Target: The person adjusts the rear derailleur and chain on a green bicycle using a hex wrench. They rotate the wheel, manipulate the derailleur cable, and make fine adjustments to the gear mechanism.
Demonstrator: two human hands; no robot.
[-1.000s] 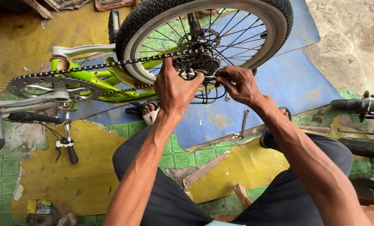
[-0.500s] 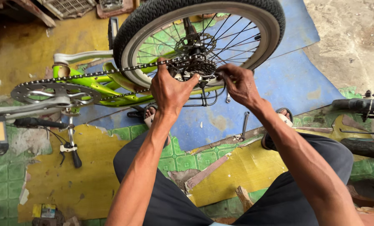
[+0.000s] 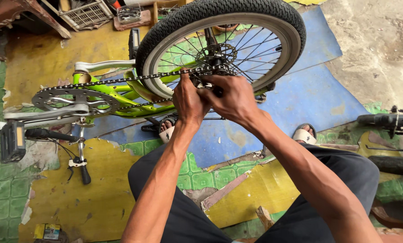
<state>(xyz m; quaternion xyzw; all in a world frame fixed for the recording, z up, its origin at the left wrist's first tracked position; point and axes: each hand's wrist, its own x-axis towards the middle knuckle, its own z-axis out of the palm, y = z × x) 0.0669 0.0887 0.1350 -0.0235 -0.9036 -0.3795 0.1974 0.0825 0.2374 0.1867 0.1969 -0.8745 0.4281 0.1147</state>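
A small green bicycle lies upside down on the floor, its rear wheel (image 3: 278, 31) with black tyre and silver rim up in front of me. A chain (image 3: 120, 79) runs from the silver chainring (image 3: 75, 100) to the sprocket at the hub. My left hand (image 3: 188, 100) grips at the sprocket end of the chain. My right hand (image 3: 232, 98) presses against it from the right, fingers closed at the hub. What the fingers pinch is hidden.
A crank with black pedal (image 3: 12, 140) sticks out left, a handlebar grip and brake lever (image 3: 82, 162) below it. Blue and yellow floor patches lie around. My sandalled feet (image 3: 304, 134) rest under the wheel. Another bicycle's parts (image 3: 388, 120) are right. A crate (image 3: 88, 13) sits behind.
My right hand has slid left from the axle's right side until it meets my left hand at the sprocket. The view has shifted a little.
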